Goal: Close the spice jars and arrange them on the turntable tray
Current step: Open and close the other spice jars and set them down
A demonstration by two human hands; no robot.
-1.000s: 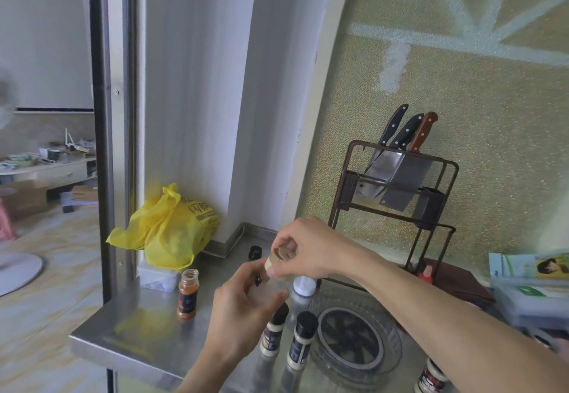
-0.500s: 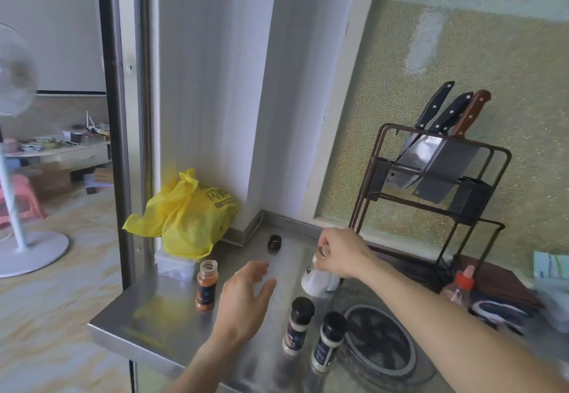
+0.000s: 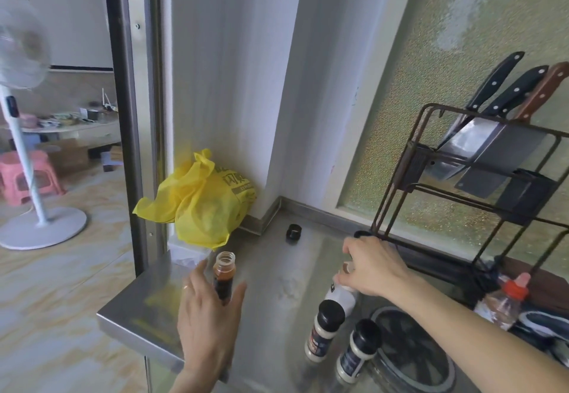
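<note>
Up front on the steel counter, the left hand is spread wide around an uncapped spice jar, fingers on one side and thumb on the other, not yet closed on it. That jar stands upright, its mouth open, with reddish-brown powder showing below the neck and a dark label lower down. A loose black cap lies on the counter further back, well apart from the jar, near the wall corner.

The right hand rests curled over the top of a white jar, fingers bent down onto its lid area; whether it grips the lid tightly cannot be told. Just in front of the white jar stand two capped jars with black lids and pale, grainy contents, side by side, next to the round turntable tray, whose glass-like rim shows at the lower right. No jar sits on the tray.

A yellow plastic bag slumps on a white box at the counter's back left. A knife rack holds cleavers and knives.
</note>
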